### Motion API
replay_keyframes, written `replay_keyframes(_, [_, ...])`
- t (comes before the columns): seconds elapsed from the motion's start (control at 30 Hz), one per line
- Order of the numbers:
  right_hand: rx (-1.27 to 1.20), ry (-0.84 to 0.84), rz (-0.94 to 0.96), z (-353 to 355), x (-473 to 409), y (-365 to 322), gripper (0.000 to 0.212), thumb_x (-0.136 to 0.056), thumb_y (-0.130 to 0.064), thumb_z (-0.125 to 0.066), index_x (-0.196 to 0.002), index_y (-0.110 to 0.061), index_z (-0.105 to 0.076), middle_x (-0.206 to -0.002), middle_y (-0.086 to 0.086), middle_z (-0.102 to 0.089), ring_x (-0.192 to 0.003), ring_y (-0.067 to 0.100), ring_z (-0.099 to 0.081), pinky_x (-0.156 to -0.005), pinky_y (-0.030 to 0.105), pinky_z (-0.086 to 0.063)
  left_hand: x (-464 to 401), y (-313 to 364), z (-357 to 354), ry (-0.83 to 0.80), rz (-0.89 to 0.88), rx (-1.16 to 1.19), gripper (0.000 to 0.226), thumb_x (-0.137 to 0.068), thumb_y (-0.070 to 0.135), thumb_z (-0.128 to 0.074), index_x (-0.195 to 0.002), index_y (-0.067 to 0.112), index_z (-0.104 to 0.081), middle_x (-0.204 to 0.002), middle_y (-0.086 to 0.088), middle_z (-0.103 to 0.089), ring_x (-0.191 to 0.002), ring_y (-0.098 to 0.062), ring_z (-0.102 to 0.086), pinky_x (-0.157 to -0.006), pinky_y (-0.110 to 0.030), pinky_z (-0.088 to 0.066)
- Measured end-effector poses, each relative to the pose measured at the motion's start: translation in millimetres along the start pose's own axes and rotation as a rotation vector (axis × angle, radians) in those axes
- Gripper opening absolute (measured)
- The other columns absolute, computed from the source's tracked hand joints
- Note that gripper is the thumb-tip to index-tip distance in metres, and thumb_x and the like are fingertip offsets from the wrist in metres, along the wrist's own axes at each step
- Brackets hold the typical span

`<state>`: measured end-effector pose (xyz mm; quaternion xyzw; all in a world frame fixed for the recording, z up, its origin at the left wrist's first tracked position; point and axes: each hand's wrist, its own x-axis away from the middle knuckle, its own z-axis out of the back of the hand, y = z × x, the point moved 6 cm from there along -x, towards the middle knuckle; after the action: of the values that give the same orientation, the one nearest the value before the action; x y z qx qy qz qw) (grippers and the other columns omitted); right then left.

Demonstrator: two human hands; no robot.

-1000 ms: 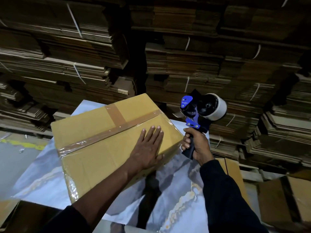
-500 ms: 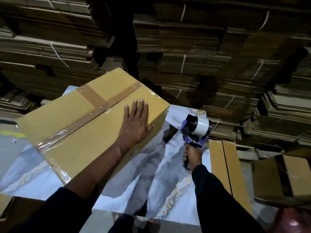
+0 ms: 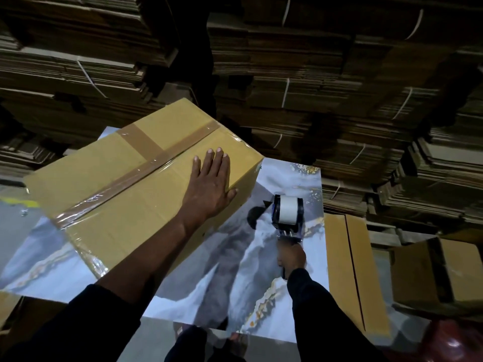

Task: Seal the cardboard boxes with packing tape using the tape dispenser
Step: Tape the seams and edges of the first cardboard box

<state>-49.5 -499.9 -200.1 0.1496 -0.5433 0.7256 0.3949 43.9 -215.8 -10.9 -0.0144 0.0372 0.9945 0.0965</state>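
Note:
A yellow cardboard box (image 3: 109, 205) lies on the marble-patterned table (image 3: 235, 283). Brown tape (image 3: 146, 168) runs along its top seam, and a short strip crosses it near the far end. My left hand (image 3: 211, 186) rests flat on the box top near its right edge, fingers straight. My right hand (image 3: 291, 257) grips the handle of the blue tape dispenser (image 3: 287, 212), which carries a white roll and stands low over the table, right of the box and apart from it.
Tied bundles of flattened cardboard (image 3: 313, 74) are stacked high behind the table. A flat yellow carton (image 3: 345, 267) lies by the table's right edge. An open brown box (image 3: 439, 273) stands at the far right.
My right hand has brought the dispenser down from beside the box's far corner to just over the table. The left hand stays flat on the box, which has shifted left in view.

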Motion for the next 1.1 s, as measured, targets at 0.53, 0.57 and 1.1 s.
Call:
replay_keyframes(0.53, [0.116, 0.199, 0.665, -27, 150, -111, 0.064, -0.089, -0.036, -0.074, -0.143, -0.015, -0.046, -0.145, -0.003, -0.035, -0.138, 0.027, -0.038, -0.11, 0.04, -0.042, -2, 0, 4, -0.061, -0.174, 0.101, 0.079, -0.105, 0.061, -0.004, -0.166, 0.012, 0.001, -0.173, -0.01, 0.01, -0.16, -0.028, 0.014, -0.128, -0.053, 0.007])
replay_keyframes(0.57, [0.132, 0.163, 0.74, -40, 155, -131, 0.063, -0.092, -0.034, -0.073, -0.145, -0.015, -0.046, -0.147, -0.002, -0.037, -0.139, 0.024, -0.039, -0.111, 0.032, -0.038, -1, 0, 3, -0.058, -0.209, 0.134, 0.08, -0.102, 0.061, 0.001, -0.167, 0.014, -0.001, -0.174, -0.009, 0.009, -0.16, -0.027, 0.014, -0.128, -0.051, 0.009])
replay_keyframes(1.1, [0.125, 0.076, 0.652, -185, 217, -169, 0.082, -0.104, -0.043, -0.056, -0.165, -0.035, -0.002, -0.169, -0.006, 0.027, -0.156, 0.025, -0.022, -0.105, 0.023, -0.03, -6, -184, 27, -0.059, 0.093, 0.064, 0.08, -0.103, 0.069, -0.017, -0.164, 0.017, -0.01, -0.173, -0.018, 0.005, -0.157, -0.043, 0.015, -0.122, -0.067, 0.011])
